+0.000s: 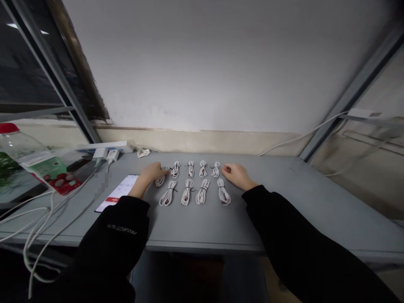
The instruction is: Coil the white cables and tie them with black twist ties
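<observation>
Several coiled white cables lie in two rows on the grey table, most with a dark tie around the middle. My left hand (150, 173) is at the left end of the back row, closed on the leftmost coiled cable (160, 180), which it partly covers. At the other end, my right hand (237, 174) is loosely curled, with nothing visible in its fingers. It rests just right of the last back-row cable (216, 170), apart from it. The front row includes a left cable (168, 193) and a right cable (224, 192).
A phone (118, 193) with a lit screen lies beside my left forearm. Behind it is a white power strip (123, 146) with plugged-in chargers. A red-capped plastic bottle (22, 141) and loose white cords (47, 210) are at left. The wall (202, 71) borders the table's back.
</observation>
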Tool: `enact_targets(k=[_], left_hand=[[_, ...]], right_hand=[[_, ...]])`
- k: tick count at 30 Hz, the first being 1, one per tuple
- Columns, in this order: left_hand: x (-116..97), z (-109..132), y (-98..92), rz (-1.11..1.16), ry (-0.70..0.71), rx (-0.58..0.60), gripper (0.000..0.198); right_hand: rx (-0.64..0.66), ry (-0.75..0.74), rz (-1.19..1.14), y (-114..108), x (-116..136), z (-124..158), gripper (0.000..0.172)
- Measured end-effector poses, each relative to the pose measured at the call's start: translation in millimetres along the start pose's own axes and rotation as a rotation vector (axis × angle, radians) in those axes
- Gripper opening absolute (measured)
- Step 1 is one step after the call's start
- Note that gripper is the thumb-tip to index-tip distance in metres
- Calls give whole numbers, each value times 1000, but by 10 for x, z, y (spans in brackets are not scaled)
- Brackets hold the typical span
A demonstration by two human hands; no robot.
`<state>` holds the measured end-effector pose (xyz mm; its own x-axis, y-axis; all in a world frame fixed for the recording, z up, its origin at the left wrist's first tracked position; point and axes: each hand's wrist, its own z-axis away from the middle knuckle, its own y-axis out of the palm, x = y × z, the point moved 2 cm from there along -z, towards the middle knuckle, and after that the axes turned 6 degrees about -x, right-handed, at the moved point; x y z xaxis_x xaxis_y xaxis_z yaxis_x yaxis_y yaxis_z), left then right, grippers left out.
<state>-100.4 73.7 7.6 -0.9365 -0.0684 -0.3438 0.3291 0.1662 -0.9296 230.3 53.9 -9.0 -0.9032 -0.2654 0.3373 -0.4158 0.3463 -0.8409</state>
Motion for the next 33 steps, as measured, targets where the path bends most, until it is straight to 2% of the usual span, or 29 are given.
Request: enact_targets(k=[3,5,7,10,15,18,22,26,29,33], left_hand=[[-70,19,-17,-10,-21,-84,26],[-153,36,-54,166,-76,-159,24],[-257,69,-71,447,-165,-183,22],[-447,147,-35,832,-222,-135,22],[-727,302,118,1078,-172,7,19],[-861,398,173,1131,-80,67,17],[-986,524,194,1091,74,149,16],[-1024,607,201,984,246,135,16],[-1046,661,232,932,350,130,20],[-1131,753,297,966,433,136,24]], right_hand=[[15,-11,-8,33,5,4,30],[14,-10,-12,34,5,7,30],[10,-4,-15,27,7,9,30],[2,-8,-29,15,28,17,29],[-72,-90,-89,8,121,50,32],[-151,-203,-151,-2,188,88,29],[-267,-433,-199,-41,286,168,25],[-323,-638,-247,-88,407,259,29],[-305,-700,-288,-88,482,305,34],[-269,-690,-323,-42,513,325,33]])
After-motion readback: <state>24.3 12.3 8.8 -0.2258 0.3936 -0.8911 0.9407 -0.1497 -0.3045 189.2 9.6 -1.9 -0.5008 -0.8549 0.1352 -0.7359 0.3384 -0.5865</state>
